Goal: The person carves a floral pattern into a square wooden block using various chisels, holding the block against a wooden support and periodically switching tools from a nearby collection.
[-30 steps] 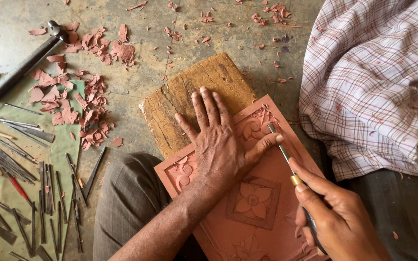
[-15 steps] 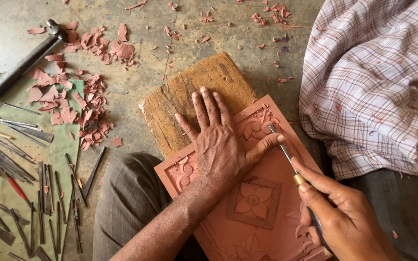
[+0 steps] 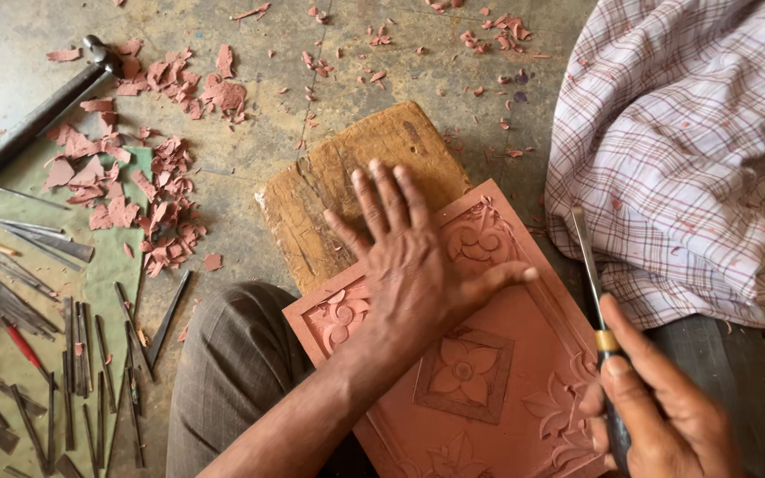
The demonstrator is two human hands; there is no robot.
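Lifted off the tile since earlier, right hand grips the chisel at 4 o'clock; left hand lies flat, fingers spread, on the stiff, brittle-looking clay tile resting on the wooden block; best supported underneath by its edges.

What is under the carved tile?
The far end of the tile rests on a wood block; its near part lies over the person's lap. The left hand presses flat on top. How far the block reaches beneath is covered.
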